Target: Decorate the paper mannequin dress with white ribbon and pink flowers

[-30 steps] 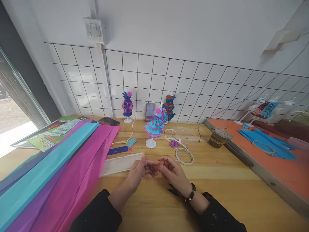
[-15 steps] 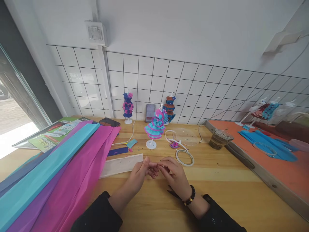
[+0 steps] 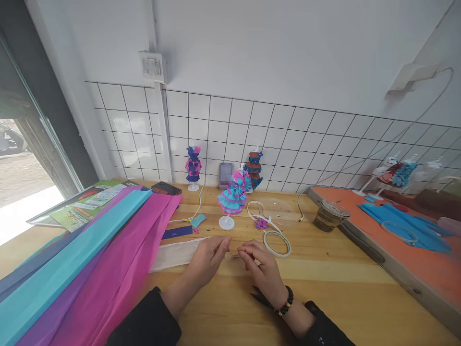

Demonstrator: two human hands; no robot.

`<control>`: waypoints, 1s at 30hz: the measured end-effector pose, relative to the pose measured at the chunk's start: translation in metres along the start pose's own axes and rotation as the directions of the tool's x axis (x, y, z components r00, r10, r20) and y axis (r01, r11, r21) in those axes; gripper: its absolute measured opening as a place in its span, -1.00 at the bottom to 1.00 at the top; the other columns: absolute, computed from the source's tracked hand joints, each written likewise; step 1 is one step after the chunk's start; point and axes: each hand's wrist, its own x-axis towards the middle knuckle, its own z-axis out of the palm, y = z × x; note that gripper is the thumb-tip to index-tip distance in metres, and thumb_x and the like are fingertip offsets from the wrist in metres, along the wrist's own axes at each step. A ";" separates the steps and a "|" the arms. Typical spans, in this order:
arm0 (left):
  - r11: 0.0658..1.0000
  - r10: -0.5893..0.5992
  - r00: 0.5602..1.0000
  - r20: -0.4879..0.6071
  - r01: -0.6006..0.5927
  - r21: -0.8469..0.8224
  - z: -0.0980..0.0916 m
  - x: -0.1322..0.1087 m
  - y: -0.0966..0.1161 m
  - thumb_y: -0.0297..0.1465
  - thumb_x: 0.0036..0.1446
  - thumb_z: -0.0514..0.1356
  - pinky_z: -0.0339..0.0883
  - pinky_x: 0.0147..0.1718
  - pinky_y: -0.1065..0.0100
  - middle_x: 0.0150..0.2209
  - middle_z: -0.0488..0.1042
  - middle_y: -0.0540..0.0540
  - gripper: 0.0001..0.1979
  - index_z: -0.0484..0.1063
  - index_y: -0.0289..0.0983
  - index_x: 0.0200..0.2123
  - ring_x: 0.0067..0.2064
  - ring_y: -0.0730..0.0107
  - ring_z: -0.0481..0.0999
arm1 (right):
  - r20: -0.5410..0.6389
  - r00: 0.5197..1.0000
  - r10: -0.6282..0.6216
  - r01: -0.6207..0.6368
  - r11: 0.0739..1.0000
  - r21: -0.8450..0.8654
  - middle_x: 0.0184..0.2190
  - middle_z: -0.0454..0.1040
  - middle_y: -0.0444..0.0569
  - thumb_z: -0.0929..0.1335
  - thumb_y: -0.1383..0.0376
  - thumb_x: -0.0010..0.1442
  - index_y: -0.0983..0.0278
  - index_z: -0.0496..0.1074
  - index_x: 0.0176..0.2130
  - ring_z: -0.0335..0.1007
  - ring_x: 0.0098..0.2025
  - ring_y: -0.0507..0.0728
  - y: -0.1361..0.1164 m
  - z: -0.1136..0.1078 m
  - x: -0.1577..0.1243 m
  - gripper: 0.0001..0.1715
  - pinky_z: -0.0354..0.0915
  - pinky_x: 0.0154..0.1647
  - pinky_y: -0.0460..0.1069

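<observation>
My left hand (image 3: 209, 257) is above the table with its thumb and fingers pinched together. Whatever they hold, if anything, is too small to make out. Just to its right, my right hand (image 3: 260, 264) is also closed in a pinch, a thin bit of something showing at its fingertips that I cannot name. A small gap separates the two hands. Under my right wrist lies a dark pointed tool (image 3: 261, 297), mostly hidden. Behind the hands stands a small dress form in a ruffled turquoise and pink paper dress (image 3: 233, 199). A white strip (image 3: 176, 254) lies partly behind my left hand.
Long crepe paper sheets (image 3: 108, 254) cover the left side. A roll of tape (image 3: 277, 243) lies right of centre, near a lidded plastic cup (image 3: 330, 216). Two dressed forms, one blue and pink (image 3: 193, 166), stand by the wall. An orange-topped board (image 3: 403, 240) borders the right.
My hands have drawn apart from touching fingertips. My left hand has turned and its fingers have closed into a pinch. The view has tilted slightly upward.
</observation>
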 end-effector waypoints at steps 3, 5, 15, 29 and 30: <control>0.999 0.044 0.972 -0.232 -0.040 0.023 -0.006 0.022 0.002 -0.20 0.14 0.02 0.24 -0.43 0.43 -0.46 0.41 -0.02 -0.64 0.41 -0.26 -0.11 -0.45 0.45 0.35 | 0.006 1.000 0.015 -0.015 0.999 0.038 -0.39 0.38 -0.02 0.22 0.31 0.23 0.26 0.47 -0.30 0.31 -0.39 0.03 0.001 0.001 0.000 -0.76 0.26 -0.40 -0.09; 0.993 0.101 0.928 -0.357 -0.074 0.088 -0.010 0.040 0.006 -0.22 0.11 0.08 0.26 -0.35 0.39 -0.43 0.41 -0.01 -0.64 0.35 -0.22 -0.05 -0.41 0.44 0.35 | -0.001 1.000 0.025 -0.025 0.998 0.053 -0.38 0.38 -0.01 0.22 0.31 0.23 0.26 0.48 -0.28 0.31 -0.39 0.03 0.001 0.001 0.001 -0.75 0.26 -0.40 -0.09; 0.978 0.193 0.800 -0.568 -0.201 0.050 -0.007 0.117 0.033 -0.25 -0.03 0.22 0.13 0.01 0.14 -0.04 0.34 -0.16 -0.30 0.02 -0.20 0.17 0.04 0.22 0.29 | -0.019 0.999 0.043 -0.042 0.997 0.062 -0.36 0.38 0.00 0.20 0.32 0.24 0.25 0.45 -0.16 0.32 -0.36 0.04 0.002 0.002 0.004 -0.72 0.29 -0.38 -0.08; 0.975 0.093 0.865 -0.493 -0.181 -0.132 -0.004 0.140 0.044 -0.37 -0.02 0.17 0.24 -0.19 0.34 -0.21 0.41 -0.08 -0.29 -0.01 -0.20 0.20 -0.21 0.39 0.41 | -0.170 0.972 0.164 -0.146 0.983 0.115 -0.31 0.33 -0.01 0.20 0.28 0.23 0.20 0.41 -0.11 0.24 -0.55 -0.03 0.004 -0.006 0.015 -0.72 0.27 -0.57 -0.10; 0.974 0.093 0.869 -0.486 -0.180 -0.137 -0.005 0.140 0.045 -0.37 -0.02 0.17 0.24 -0.19 0.33 -0.21 0.41 -0.08 -0.29 -0.02 -0.20 0.20 -0.22 0.40 0.41 | -0.196 0.967 0.160 -0.145 0.985 0.089 -0.28 0.33 0.00 0.20 0.28 0.24 0.20 0.38 -0.08 0.24 -0.55 -0.03 0.003 -0.010 0.019 -0.71 0.28 -0.56 -0.09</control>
